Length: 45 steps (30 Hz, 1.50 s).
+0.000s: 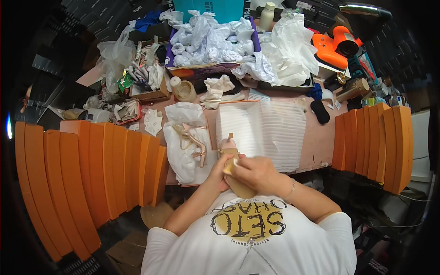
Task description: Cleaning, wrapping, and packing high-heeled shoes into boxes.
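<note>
Just in front of my chest, a tan-soled high-heeled shoe (pixel 241 189) is held with its sole facing up and its heel pointing away from me. My left hand (pixel 220 171) grips it along its left side, thumb near the middle of the sole. Pressed against the sole, my right hand (pixel 260 174) pinches a small yellow-and-white pad or cloth (pixel 228 168), partly hidden by the fingers. Beyond the shoe lies an open shoebox (pixel 240 110) lined with white ribbed padding (pixel 283 134). To its left, a strappy heeled sandal (pixel 200 149) rests on white tissue paper (pixel 182 166).
Rows of orange shoeboxes stand at left (pixel 98 169) and right (pixel 371 142). Behind are a purple bin (pixel 201 70) of crumpled white paper, a jar (pixel 185 91), a clear plastic bag (pixel 293 50), an orange device (pixel 331 48) and a black oval object (pixel 320 112).
</note>
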{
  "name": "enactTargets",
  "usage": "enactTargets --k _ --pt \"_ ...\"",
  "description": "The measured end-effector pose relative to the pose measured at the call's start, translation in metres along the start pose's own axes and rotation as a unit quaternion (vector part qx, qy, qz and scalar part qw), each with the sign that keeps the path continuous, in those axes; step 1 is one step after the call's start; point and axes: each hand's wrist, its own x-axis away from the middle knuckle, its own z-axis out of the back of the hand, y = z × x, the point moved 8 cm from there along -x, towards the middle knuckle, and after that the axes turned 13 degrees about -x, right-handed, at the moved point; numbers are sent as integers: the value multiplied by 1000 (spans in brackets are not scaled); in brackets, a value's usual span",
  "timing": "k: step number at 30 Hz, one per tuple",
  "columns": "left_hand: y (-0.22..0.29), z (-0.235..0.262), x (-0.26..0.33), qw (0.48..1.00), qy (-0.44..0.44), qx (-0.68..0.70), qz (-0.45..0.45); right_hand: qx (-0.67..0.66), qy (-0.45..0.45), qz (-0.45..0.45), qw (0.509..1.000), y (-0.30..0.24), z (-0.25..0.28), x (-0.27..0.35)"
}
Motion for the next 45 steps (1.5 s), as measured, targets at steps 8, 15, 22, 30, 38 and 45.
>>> enactTargets --k 8,15,22,30,38,45 --pt "-12 17 -10 999 36 2 16 -42 -62 9 997 -9 -9 22" --pt "-6 20 -8 999 32 -11 -11 -102 -50 -68 991 -2 -5 36" --pt "-10 3 1 1000 14 -12 7 -99 77 -99 987 13 10 26" --pt "40 -40 8 979 -124 -106 -119 -47 274 -161 947 105 54 16" --pt "96 -61 28 886 -139 -353 -266 161 237 -220 932 229 94 25" --pt "94 -36 26 811 -46 -536 -231 -514 71 -258 815 138 62 -51"
